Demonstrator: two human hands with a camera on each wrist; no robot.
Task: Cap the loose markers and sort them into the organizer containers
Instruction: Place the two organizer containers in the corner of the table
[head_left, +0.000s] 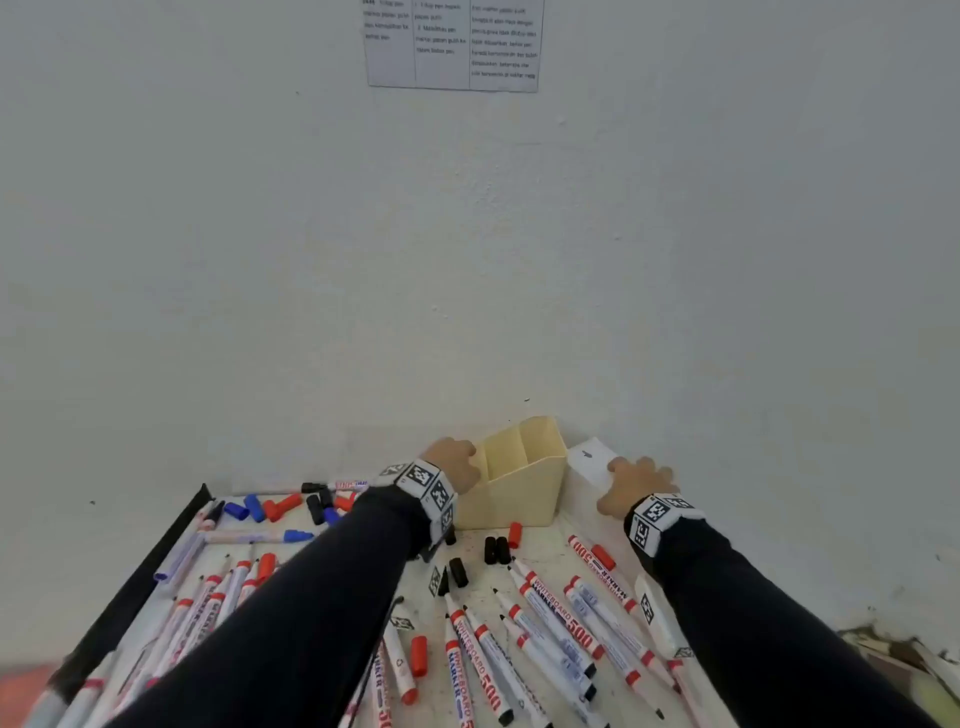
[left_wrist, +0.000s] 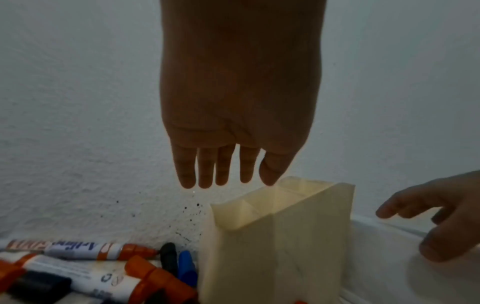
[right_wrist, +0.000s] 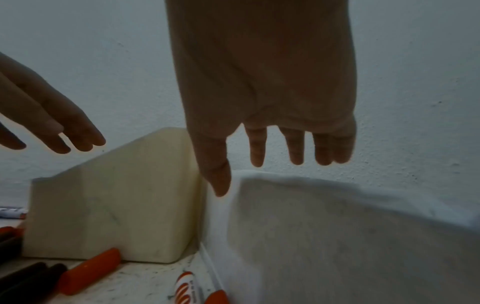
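A cream organizer (head_left: 519, 480) with open compartments stands against the wall, and a white container (head_left: 589, 460) sits just right of it. My left hand (head_left: 460, 460) hovers at the organizer's left rim with straight fingers (left_wrist: 205, 174), holding nothing. My right hand (head_left: 636, 480) is spread above the white container (right_wrist: 337, 236), also holding nothing. Several uncapped whiteboard markers (head_left: 550, 618) lie loose in front of the organizer (left_wrist: 280, 246). Red caps (head_left: 514, 534), black caps (head_left: 496, 550) and blue caps (head_left: 244, 509) are scattered among them.
A black tray edge (head_left: 145, 582) borders the table on the left. The wall rises right behind both containers, with a printed sheet (head_left: 452, 47) taped high up. More markers (left_wrist: 78, 248) and caps lie left of the organizer.
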